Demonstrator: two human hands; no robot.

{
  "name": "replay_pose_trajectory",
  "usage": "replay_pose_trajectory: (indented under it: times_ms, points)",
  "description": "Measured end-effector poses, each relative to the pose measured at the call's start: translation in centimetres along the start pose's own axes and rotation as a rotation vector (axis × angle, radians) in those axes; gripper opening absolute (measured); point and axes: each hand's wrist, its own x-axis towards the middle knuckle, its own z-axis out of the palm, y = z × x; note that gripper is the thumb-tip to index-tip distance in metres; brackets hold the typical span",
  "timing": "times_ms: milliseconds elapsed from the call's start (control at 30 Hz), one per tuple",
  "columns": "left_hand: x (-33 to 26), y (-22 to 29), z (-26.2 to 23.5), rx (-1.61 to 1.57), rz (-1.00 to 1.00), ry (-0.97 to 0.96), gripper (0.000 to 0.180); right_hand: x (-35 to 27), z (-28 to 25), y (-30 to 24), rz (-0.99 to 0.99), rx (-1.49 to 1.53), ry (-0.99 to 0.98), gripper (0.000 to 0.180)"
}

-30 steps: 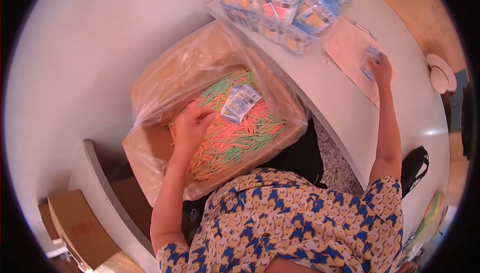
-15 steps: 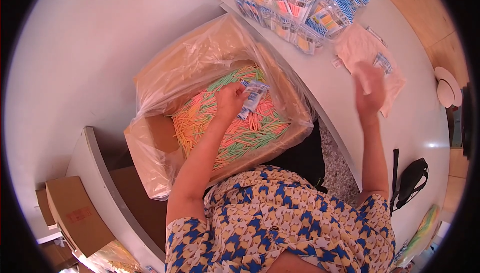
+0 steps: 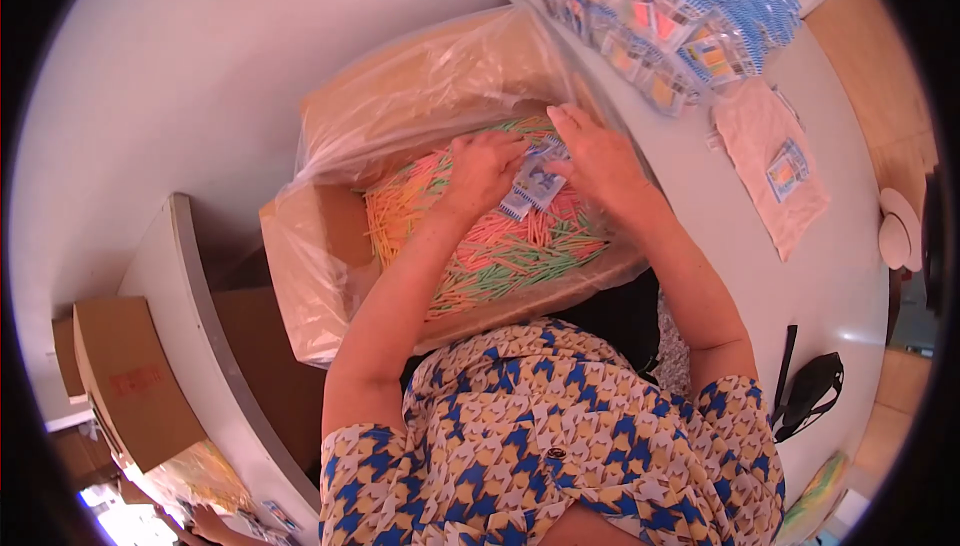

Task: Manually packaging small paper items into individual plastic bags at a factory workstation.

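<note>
Clear plastic packets with blue striped ends lie overlapped on coloured sticks inside a lined carton; the upper packet's long axis slants from lower left to upper right. Left hand: fingers curled at the packets' left edge; clamping cannot be determined. Right hand: partly open, thumb and fingers apart, at the right edge. Blue print marks the upper packet's face

Left one of two head-worn fisheyes, pitched steeply down over the wearer's houndstooth shirt. Plastic-lined cardboard carton near, about mid-view. Field wide: I note the white tabletop bowing at right.
</note>
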Motion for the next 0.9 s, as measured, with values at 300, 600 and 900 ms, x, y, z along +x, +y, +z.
replay_pose_trajectory:
  times_ms: [300, 600, 900]
  points:
    - [-3.1, -1.3, -10.6, -0.663, -0.39, 0.035, 0.015, 5.2, -0.2, -6.8, -0.036, 0.83, -0.213, 0.022]
    - [-8.7, -5.0, -13.3, -0.722, -0.634, 0.676, 0.014, 6.3, 13.8, -13.8, -0.509, 0.072, -0.386, 0.013]
    - [-8.7, -6.1, -12.7, -0.771, -0.593, 0.714, 0.013, 8.6, 19.5, -14.0, -0.673, -0.636, -0.294, 0.027]
